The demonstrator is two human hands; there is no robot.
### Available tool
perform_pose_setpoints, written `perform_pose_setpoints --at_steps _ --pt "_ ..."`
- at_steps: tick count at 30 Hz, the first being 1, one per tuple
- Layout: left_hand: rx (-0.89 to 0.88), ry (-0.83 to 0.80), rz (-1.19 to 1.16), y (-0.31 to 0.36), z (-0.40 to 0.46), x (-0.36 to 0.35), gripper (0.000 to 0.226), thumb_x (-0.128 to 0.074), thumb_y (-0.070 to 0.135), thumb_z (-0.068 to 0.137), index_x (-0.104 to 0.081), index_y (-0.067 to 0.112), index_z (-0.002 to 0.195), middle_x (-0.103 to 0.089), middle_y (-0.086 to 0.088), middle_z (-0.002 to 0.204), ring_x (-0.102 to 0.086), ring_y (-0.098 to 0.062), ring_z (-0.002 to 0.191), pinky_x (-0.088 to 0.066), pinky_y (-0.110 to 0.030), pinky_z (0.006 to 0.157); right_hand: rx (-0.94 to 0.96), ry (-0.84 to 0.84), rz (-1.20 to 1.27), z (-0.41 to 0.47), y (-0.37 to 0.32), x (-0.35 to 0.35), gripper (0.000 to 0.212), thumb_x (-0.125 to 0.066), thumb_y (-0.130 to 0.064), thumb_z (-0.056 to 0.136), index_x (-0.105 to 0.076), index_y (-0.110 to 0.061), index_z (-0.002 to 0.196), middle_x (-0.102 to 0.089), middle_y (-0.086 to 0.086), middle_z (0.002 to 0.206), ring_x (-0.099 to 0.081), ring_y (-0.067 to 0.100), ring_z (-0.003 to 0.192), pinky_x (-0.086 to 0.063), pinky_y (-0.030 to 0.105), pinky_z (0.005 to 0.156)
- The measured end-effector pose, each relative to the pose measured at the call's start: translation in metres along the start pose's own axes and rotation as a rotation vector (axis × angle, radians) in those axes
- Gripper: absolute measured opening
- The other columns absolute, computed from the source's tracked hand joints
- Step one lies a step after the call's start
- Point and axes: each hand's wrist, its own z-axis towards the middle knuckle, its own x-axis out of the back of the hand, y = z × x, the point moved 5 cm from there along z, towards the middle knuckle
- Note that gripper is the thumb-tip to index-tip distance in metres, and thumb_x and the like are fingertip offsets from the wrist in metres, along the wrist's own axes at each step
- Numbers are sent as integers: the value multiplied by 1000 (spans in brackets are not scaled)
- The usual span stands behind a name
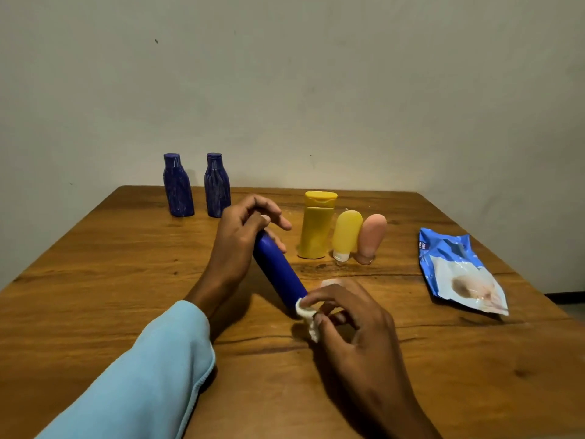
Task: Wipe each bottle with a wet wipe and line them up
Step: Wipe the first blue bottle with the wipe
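Observation:
A plain blue bottle [278,270] leans tilted over the wooden table [95,280], its top end gripped by my left hand [243,229]. My right hand [351,315] pinches a crumpled white wet wipe [306,313] against the bottle's lower end. Two dark blue bottles [178,185] [217,185] stand upright side by side at the back left. A yellow flip-cap bottle [316,224], a small yellow tube [346,234] and a peach tube [371,237] stand in a row right of centre.
A blue wet wipe packet [456,267] lies flat at the table's right side, near the right edge. A plain wall rises directly behind the table's far edge. My left arm wears a light blue sleeve [152,375].

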Motion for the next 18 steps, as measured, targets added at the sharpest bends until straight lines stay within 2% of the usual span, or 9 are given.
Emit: perform_pose_setpoints --at_steps 3,6,8,11,14,18 --pt "-141 -57 138 17 -7 -18 19 -46 10 102 -61 5 113 -75 -9 100 -72 -30 68 -61 -36 69 45 -73 -20 -1 1 -7 45 -67 5 91 -75 -37 107 -50 -30 136 -55 -16 117 -54 7 80" --pt "-185 -109 238 23 -14 -34 19 -57 21 101 -58 13 118 -72 0 106 -74 -25 78 -64 -37 73 55 -45 -112 1 9 -6 48 -68 -1 93 -72 -43 116 -44 -35 140 -50 -13 125 -53 9 86" --pt "-145 -160 233 24 -17 -39 41 -67 34 94 -51 19 128 -67 2 114 -74 -25 93 -64 -41 84 51 -24 -121 3 12 -3 48 -67 -2 93 -72 -42 119 -47 -34 139 -48 -12 127 -53 11 92" --pt "3 -274 122 16 -26 -41 64 -73 38 84 -43 22 138 -62 -3 118 -71 -28 104 -62 -44 95 50 -33 -88 5 15 -3 46 -66 -1 92 -73 -36 120 -51 -29 134 -49 -11 126 -51 12 98" --pt "132 -347 121 8 -41 -46 61 -74 28 86 -47 28 140 -66 -4 116 -69 -27 110 -59 -49 98 52 -36 -93 5 18 -4 46 -66 -1 93 -71 -35 125 -53 -27 133 -52 -7 126 -52 18 101" --pt "220 -318 53 9 -57 -43 50 -70 19 89 -56 28 137 -70 -4 118 -68 -24 114 -56 -40 100 59 -25 -94 5 21 -3 47 -66 -2 94 -70 -38 124 -52 -28 132 -50 -10 126 -51 16 101"
